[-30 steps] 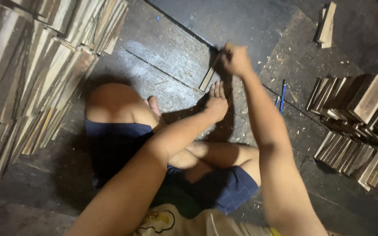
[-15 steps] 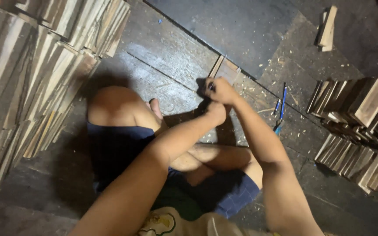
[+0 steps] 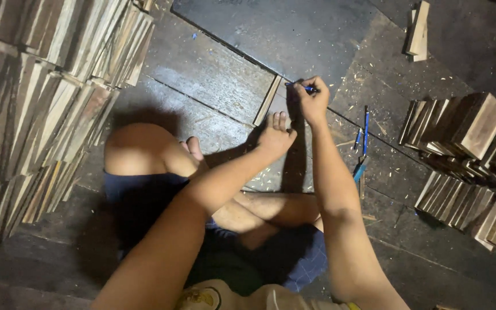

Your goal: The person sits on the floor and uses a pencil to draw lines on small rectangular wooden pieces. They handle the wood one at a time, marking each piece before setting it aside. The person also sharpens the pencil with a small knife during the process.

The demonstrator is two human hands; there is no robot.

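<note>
Your right hand (image 3: pixel 312 103) pinches a blue pen (image 3: pixel 303 86), marking the wood strip (image 3: pixel 268 101) on the floor (image 3: pixel 213 74); left hand (image 3: pixel 275 136) presses flat, fingers together: keep it steady

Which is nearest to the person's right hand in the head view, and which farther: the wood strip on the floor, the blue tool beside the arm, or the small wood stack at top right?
From the right hand:
1. Wood strip, just left of it.
2. Blue tool, on the floor to its right.
3. Small wood stack, far upper right.
</note>
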